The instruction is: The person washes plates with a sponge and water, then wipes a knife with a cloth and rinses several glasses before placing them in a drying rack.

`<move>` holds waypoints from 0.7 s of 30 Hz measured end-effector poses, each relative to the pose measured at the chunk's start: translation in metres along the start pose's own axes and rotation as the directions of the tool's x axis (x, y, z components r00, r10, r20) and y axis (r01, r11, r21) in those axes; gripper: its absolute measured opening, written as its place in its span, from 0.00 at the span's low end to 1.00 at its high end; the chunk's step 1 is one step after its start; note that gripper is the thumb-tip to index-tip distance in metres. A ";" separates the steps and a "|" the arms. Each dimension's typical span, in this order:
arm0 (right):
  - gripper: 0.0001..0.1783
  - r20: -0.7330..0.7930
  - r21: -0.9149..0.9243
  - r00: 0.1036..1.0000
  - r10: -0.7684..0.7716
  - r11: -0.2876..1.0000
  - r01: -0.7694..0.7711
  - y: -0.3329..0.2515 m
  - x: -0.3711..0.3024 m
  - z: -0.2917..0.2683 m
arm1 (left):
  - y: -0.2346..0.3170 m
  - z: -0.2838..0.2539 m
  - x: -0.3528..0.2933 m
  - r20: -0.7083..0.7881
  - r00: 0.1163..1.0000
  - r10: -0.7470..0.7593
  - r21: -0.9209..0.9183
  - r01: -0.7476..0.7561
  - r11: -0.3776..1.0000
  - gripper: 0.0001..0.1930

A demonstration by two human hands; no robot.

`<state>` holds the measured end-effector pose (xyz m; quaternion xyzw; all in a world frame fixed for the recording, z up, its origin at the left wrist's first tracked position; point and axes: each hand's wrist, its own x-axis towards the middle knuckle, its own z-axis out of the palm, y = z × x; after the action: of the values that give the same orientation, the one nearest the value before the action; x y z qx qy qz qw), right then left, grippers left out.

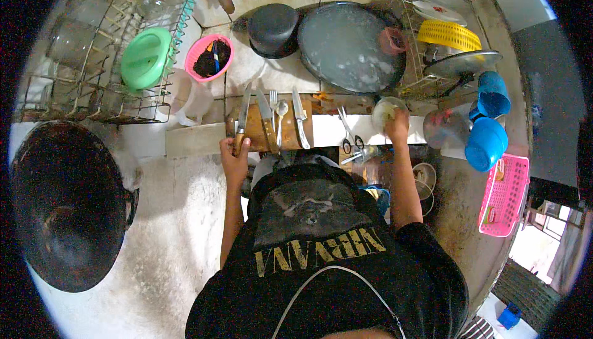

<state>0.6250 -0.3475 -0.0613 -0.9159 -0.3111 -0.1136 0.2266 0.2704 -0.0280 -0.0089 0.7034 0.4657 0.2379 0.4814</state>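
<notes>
My left hand [235,161] is closed on the wooden handle of a knife [244,109], whose blade points away from me over the left edge of a wooden cutting board [290,128]. Beside it on the board lie a second, broader knife [266,115], a fork [273,99], a spoon [281,109] and a white-handled knife [299,112]. To the right, my right hand [398,128] grips the near right rim of a small pale bowl [383,109]; its contents are hard to make out. Black-handled scissors [349,134] rest between board and bowl.
A big dark round tray [346,46] and a black pot [272,30] stand at the back. A pink basket [210,73] holds dark matter. Wire racks flank both sides, with a green plastic container [146,58] left and blue cups [486,144] right. A blackened wok [71,209] hangs far left.
</notes>
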 end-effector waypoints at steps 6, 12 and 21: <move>0.26 0.112 0.278 0.936 0.334 0.894 -0.352 -0.013 0.007 -0.027 | 0.031 0.003 -0.009 -0.040 0.999 0.006 -0.158 -0.012 0.987 0.16; 0.30 0.372 -0.047 0.900 0.228 0.973 -0.227 -0.024 0.006 -0.023 | 0.055 0.015 -0.007 0.155 0.982 -0.106 -0.529 0.173 0.831 0.11; 0.16 0.121 0.602 0.889 0.441 0.680 -0.419 0.008 0.004 -0.015 | 0.076 0.018 -0.001 0.136 0.991 0.001 -0.426 0.058 0.903 0.17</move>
<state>0.6324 -0.3583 -0.0495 -0.8370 -0.1032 0.0342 0.5362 0.3163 -0.0448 0.0522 0.5877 0.3788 0.2800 0.6578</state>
